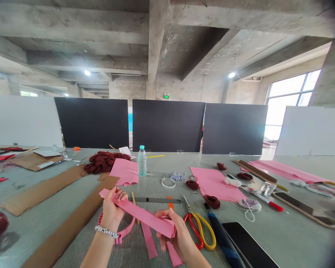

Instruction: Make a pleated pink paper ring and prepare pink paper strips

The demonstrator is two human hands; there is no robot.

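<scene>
Just left of the scissors [199, 230], both my hands hold 1 pink strip [139, 214] above the table [281, 230]. Left hand [111, 212] is closed on the strip's far end, fingers curled over the top edge; right hand [175, 234] pinches the near end, where the strip looks doubled back on itself. So both hands are clamped on the strip, and it hangs clear of the table, slanting down toward the scissors.

Step, as I judge it: mid-fold or mid-roll of the strip, end tucked but not fixed. Next move likely calls for keeping the strip taut and the edges lined up while the right fingers work the folded end; a slack grip could let the fold spring open.

Below the strip, 2 more cut pink strips [150, 243] lie flat, and a pink loop [125, 230] shows under my left wrist. Ruler [156, 200] lies just beyond the strip, left of the scissors' tips. Behind the scissors: a water bottle [142, 160], a pink sheet [125, 172] left of the bottle, and dark red yarn [103, 162] further left. A bigger pink sheet [214, 182] lies right of and beyond the scissors, with small yarn balls on it. 1 dark phone [248, 245] sits just right of the scissors. Cardboard strips [69, 230] run well left.

Table is grey and cluttered. Room: bare concrete ceiling, black panels [167, 124] standing along the table's far edge, and a bright window [293, 93] to the far right.
</scene>
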